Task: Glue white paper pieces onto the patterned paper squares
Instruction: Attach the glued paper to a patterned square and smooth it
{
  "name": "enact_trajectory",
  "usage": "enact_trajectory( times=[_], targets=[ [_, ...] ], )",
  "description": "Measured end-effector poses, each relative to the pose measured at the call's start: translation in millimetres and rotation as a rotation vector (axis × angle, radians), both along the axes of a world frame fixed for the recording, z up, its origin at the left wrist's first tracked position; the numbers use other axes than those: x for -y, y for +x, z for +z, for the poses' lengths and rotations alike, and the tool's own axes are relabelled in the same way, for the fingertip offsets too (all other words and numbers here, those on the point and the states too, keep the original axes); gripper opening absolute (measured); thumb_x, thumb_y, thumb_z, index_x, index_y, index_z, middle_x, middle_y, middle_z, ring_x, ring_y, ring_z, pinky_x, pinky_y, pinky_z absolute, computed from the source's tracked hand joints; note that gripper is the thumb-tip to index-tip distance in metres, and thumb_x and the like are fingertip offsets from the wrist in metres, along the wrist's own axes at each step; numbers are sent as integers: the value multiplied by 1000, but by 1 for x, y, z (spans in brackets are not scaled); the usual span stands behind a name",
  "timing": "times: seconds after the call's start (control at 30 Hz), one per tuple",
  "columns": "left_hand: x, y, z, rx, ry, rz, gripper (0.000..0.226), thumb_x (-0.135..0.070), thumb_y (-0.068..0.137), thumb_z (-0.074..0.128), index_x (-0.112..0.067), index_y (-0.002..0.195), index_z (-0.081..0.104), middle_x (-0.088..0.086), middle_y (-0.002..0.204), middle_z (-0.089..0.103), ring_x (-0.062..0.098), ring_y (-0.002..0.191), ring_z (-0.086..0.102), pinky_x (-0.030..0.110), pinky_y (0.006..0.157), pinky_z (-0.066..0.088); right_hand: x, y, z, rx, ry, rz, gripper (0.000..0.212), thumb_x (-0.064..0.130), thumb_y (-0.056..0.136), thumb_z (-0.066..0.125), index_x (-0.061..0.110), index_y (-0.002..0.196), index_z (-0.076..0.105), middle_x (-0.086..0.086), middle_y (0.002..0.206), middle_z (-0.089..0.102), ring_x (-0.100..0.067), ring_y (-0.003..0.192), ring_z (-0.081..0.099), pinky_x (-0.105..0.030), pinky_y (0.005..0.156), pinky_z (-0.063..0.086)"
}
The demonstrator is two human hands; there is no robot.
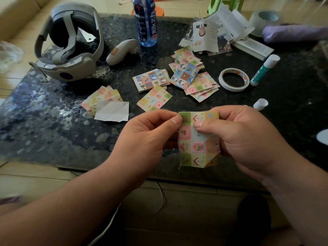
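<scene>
Both hands hold one patterned paper square point(197, 146) upright above the table's near edge. My left hand point(147, 137) pinches its upper left corner between thumb and forefinger. My right hand point(236, 137) grips its right side, thumb pressed on the front near the top. The square's lower right corner is folded. A creased white paper piece point(112, 111) lies on a small pile of patterned squares point(101, 97) to the left. More patterned squares point(154, 99) and stacks point(186, 73) lie across the middle. A glue stick point(264, 70) lies at the right, its white cap point(260, 104) apart from it.
On the dark speckled table point(53, 121) are a grey headset point(69, 41) and a controller point(122, 51) at the back left, a blue bottle point(145, 20), a tape roll point(234, 79), folded newspaper point(216, 32), a large tape roll point(266, 19) and a purple bundle point(292, 33).
</scene>
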State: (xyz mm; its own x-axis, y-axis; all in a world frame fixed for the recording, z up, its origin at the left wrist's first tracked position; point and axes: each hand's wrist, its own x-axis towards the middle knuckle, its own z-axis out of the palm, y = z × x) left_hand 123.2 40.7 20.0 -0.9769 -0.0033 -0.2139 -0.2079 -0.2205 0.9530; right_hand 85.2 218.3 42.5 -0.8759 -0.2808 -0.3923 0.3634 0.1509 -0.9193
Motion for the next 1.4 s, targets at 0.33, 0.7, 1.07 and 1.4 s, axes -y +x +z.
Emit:
enact_trajectory(
  times=[0.33, 0.7, 1.07, 1.4],
  targets=[
    [-1, 1, 2, -17, -77, 12, 13, -11, 95, 60, -9, 87, 71, 6, 81, 76, 17, 74, 74, 26, 66, 58, 1, 0, -3, -18, 26, 11, 13, 10, 93, 68, 5, 91, 79, -13, 89, 79, -29, 85, 78, -55, 82, 61],
    [-1, 1, 0, -32, -149, 27, 13, -23, 88, 65, -12, 86, 73, 8, 85, 78, 23, 81, 76, 32, 71, 62, 1, 1, -3, -65, 70, 35, 12, 12, 94, 68, 12, 96, 80, -7, 91, 80, -23, 88, 78, -51, 82, 62],
    [3, -11, 4, 151, -25, 135, 24, -8, 96, 62, -11, 75, 74, 15, 77, 74, 30, 69, 73, 38, 59, 61, -2, 0, -5, -79, 103, 54, 11, 14, 87, 76, 5, 82, 77, -12, 82, 79, -28, 80, 78, -50, 79, 62],
    [8, -17, 3, 274, 100, 143, 14, -10, 99, 59, 3, 99, 66, 22, 93, 76, 35, 80, 76, 44, 65, 64, 1, 0, -12, 22, 180, 82, 18, 31, 86, 78, 13, 84, 81, -4, 82, 79, -8, 73, 72, -29, 69, 51]
  ],
)
